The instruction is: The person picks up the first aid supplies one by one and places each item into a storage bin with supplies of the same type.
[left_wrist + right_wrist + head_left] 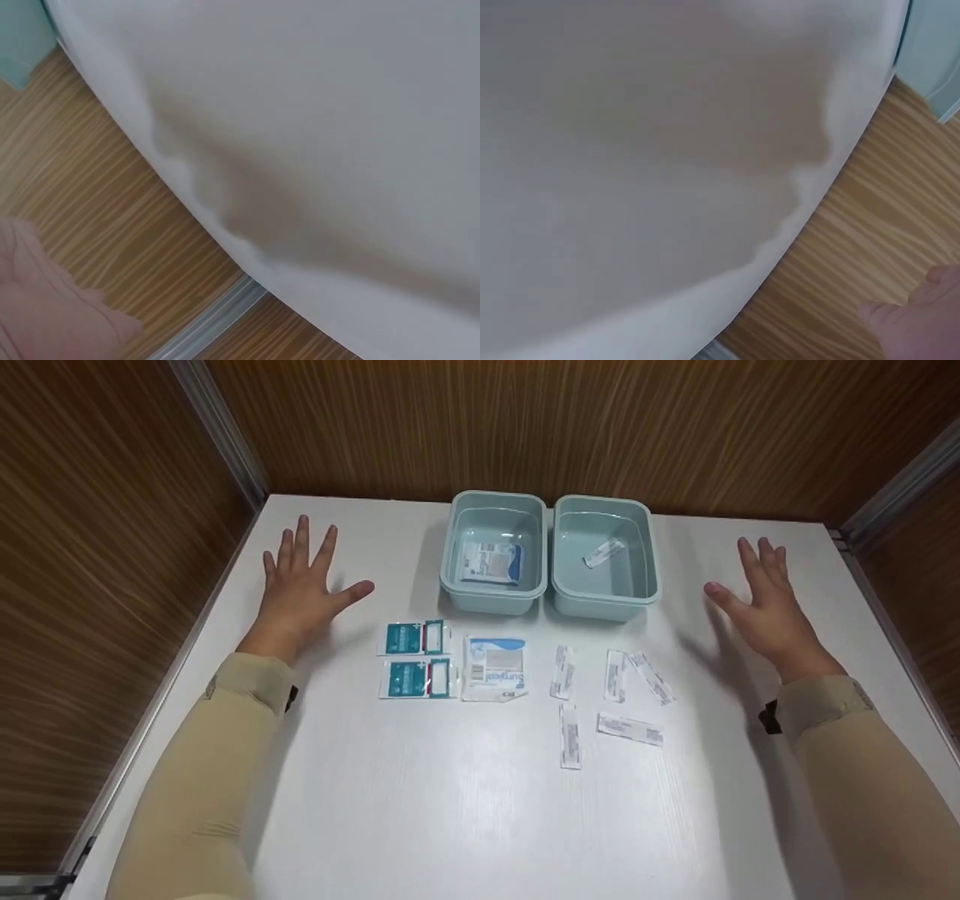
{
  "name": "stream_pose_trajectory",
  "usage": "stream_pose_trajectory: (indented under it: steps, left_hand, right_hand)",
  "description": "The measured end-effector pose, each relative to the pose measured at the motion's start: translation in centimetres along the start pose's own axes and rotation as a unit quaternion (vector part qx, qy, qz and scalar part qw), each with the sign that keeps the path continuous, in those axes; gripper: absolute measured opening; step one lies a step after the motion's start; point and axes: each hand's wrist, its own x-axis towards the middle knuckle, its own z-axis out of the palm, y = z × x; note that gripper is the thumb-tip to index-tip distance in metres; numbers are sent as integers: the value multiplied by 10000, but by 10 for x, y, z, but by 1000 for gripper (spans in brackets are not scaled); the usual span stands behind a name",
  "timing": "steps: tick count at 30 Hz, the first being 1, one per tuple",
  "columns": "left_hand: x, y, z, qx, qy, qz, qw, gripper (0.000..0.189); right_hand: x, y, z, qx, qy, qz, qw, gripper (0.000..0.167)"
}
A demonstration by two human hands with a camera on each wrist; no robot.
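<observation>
My left hand (pixel 296 596) is held over the left of the table, fingers spread and nothing in them. On the right, my right hand (pixel 769 611) is likewise spread and holds nothing. Between them stand two pale green plastic bins. The left bin (pixel 495 604) has a blue-and-white surgical dressing packet (pixel 491 562) inside; in the right bin (pixel 606 610) lies one slim white sachet (pixel 604 553). In front are two teal-and-white packets, an upper one (pixel 412 637) and a lower one (pixel 416 679), beside another surgical dressing packet (pixel 495 669). Several slim white sachets (pixel 630 729) lie scattered to their right.
The white table (pixel 450 825) is bounded by a wood-grain panel (pixel 525 427) at the back and more panels at both sides. Metal strips (pixel 225 435) run along the panel corners. Both bins stand near the table's back edge, close side by side.
</observation>
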Motion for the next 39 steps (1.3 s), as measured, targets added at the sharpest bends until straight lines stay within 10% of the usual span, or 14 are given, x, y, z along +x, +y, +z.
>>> stream_pose_trajectory:
  steps: [39]
  left_hand:
    - [-14,37,18,-658,-81,268,9974,104]
  right_hand:
    - [12,-47,40,781,-264,-123,9965,84]
